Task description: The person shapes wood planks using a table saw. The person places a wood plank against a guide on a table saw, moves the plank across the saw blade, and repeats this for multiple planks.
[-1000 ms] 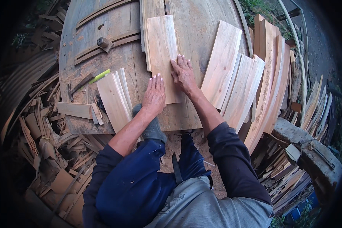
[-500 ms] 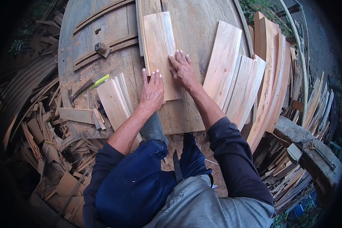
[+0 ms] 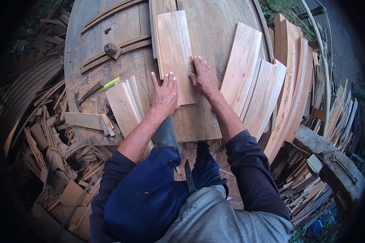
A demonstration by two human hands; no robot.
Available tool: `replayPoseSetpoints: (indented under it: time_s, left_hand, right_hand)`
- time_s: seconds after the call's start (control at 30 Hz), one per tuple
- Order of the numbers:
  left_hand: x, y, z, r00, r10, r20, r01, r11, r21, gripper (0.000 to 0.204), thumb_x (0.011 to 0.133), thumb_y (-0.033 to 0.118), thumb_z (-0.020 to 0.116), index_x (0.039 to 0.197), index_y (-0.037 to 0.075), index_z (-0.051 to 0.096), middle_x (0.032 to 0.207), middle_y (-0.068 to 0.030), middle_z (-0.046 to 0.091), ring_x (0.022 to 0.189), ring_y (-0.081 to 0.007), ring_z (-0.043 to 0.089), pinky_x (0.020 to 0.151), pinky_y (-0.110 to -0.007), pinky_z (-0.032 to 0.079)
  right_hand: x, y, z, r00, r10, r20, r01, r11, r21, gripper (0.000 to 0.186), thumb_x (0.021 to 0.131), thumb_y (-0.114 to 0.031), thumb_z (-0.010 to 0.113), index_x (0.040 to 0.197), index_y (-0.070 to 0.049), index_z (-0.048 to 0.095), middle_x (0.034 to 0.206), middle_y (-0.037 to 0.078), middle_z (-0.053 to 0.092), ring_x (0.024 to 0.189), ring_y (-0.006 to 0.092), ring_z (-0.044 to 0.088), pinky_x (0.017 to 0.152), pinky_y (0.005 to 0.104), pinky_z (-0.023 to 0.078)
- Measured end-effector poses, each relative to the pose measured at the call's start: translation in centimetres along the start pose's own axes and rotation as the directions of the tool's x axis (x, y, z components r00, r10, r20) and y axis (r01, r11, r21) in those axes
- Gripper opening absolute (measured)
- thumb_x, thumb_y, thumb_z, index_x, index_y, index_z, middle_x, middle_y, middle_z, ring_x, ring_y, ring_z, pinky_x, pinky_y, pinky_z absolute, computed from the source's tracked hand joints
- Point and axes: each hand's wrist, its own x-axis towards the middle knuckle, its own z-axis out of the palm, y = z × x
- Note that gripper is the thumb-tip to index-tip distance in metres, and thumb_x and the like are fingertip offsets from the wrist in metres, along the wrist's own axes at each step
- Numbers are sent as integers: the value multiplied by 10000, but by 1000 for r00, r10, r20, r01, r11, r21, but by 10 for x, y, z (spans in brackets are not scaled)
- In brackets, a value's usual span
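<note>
Head view: one pale, rectangular wooden board [image 3: 175,50] lies on one brown wooden tabletop [image 3: 215,30]. The left hand [image 3: 165,96], spread open, touches the board's left edge; the right hand [image 3: 205,80], also unclenched, its right. One yellow-green-gripped hammer [image 3: 92,90] lies leftward.

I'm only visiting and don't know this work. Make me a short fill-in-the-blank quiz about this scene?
The right hand is at the long board's ____ edge.
The hammer lies on the worktable, to the ____ of that board.
The person's trousers are ____.
The worktable is made of ____.

Missing words: right; left; blue; wood.
</note>
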Motion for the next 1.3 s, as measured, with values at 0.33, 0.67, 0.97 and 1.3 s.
replayPoseSetpoints:
  time_s: [0.33,0.67,0.97,1.3]
  left_hand:
    - [0,-4,7,999,15,-50,-17,999,-31,1109,644,542,874,1479,-66,470,1590,-213,412,1501,-312,365,1175,-814,45]
    - [17,-15,1,999,5,-43,-6,1000,-23,1070,655,540,869,1467,-48,494,1600,-199,403,1508,-294,357,1165,-825,51]
    - [38,-27,-12,999,-44,-29,43,998,-47,1093,639,515,898,1494,-8,462,1623,-163,391,1516,-241,369,1180,-795,79]
    - [66,-43,-19,998,-66,-7,66,998,-12,1125,622,542,903,1515,32,446,1650,-118,360,1522,-220,355,1168,-805,124]
  right_hand:
    - [-87,-37,-32,944,-46,326,114,975,-192,868,824,-201,794,1540,30,360,1604,256,381,1533,398,299,1268,472,263]
    - [-60,-20,-28,954,-158,254,223,942,-252,683,883,-179,687,1483,37,443,1521,258,494,1480,382,408,1243,465,319]
    - [-30,-12,-28,945,-121,304,197,952,-234,865,791,-209,822,1521,8,410,1571,249,441,1521,366,344,1260,444,287]
    - [3,-3,-32,942,-130,310,218,939,-267,824,838,-292,800,1517,-16,421,1599,213,420,1523,346,348,1245,453,313]
